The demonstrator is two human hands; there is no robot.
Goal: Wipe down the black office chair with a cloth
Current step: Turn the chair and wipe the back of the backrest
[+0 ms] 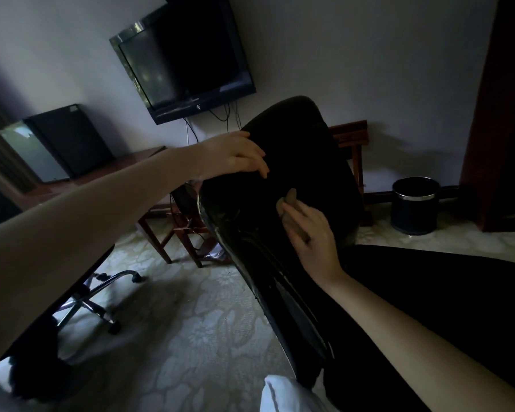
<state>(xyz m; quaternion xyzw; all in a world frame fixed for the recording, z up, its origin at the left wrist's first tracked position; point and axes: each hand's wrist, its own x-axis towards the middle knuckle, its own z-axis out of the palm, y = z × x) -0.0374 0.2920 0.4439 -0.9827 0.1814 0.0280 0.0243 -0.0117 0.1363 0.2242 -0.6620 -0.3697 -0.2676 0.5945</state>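
The black office chair [304, 162] fills the middle of the view, its glossy backrest tilted toward me. My left hand [235, 154] rests on the upper left edge of the backrest, fingers lying over it. My right hand [309, 233] presses a small brownish cloth [289, 200] flat against the backrest front, a little below the left hand. Only the cloth's upper end shows past my fingers. The chair's black seat [428, 292] spreads out at the lower right.
A chrome wheeled chair base [95, 301] stands on the patterned carpet at the left. A wooden rack [176, 236] stands behind the chair, and a black waste bin [415, 205] sits by the wall at right. A wall television [185, 58] hangs above. White fabric [286, 394] lies at bottom centre.
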